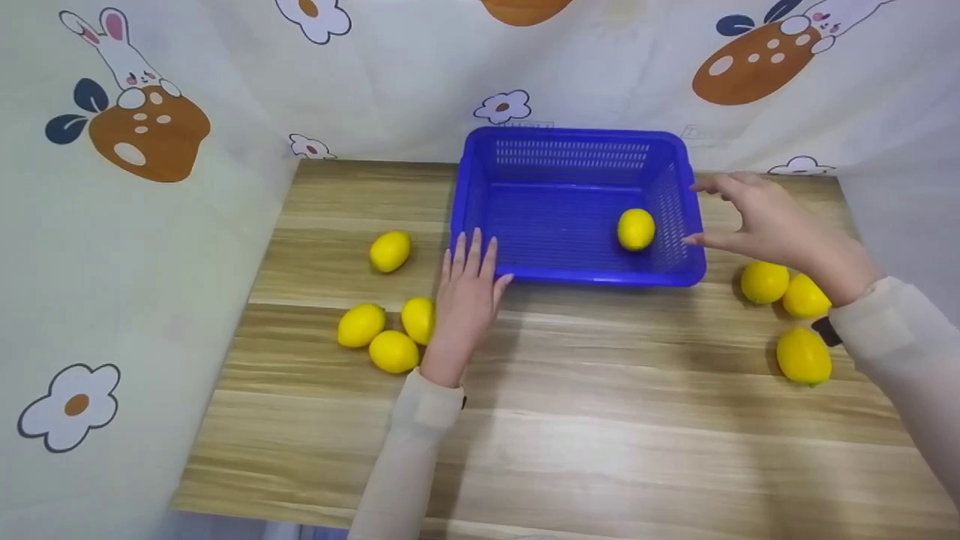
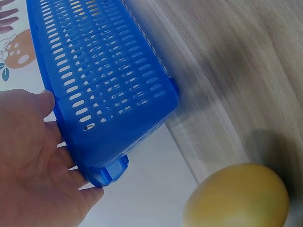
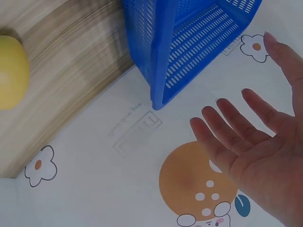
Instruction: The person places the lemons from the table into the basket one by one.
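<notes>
A blue plastic basket [image 1: 577, 279] stands on the wooden table with one lemon [image 1: 636, 229] inside, towards its right side. My left hand [image 1: 469, 300] lies at the basket's front left corner, its fingers straight and touching the rim; the left wrist view shows the hand [image 2: 42, 161] along the rim of the slotted basket [image 2: 104, 71]. Beside the basket's right rim hovers my right hand [image 1: 776, 225], fingers spread and thumb apart, holding nothing. In the right wrist view that hand [image 3: 255, 146] is apart from the basket [image 3: 161, 56].
Left of the basket lie several lemons, one of them alone [image 1: 390, 251] and others bunched near my left wrist [image 1: 393, 352]. More lemons [image 1: 804, 356] lie below my right hand and wrist. A patterned cloth [image 1: 405, 82] hangs behind the wooden table [image 1: 600, 420].
</notes>
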{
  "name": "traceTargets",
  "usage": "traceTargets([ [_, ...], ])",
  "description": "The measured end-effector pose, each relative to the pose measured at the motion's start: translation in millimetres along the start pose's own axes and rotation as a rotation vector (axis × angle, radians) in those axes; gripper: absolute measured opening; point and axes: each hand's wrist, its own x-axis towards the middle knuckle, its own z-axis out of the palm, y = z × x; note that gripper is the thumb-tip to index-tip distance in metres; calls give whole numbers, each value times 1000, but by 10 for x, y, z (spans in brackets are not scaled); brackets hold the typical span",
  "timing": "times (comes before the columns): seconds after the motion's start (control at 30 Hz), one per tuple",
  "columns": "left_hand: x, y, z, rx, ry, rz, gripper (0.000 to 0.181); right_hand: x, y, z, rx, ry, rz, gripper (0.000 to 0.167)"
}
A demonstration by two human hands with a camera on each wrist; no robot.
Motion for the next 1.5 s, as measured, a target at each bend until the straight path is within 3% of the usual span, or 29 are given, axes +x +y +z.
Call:
traceTargets([
  [0.33,-21,-4,11,-9,36,8,59,-109,29,66,31,-18,52,71],
  [0.7,-12,1,-2,11,-1,2,61,-319,92,186,48,-35,113,74],
  [1.5,-3,6,-7,19,-18,-5,62,-671,234,452,69,33,99,72],
])
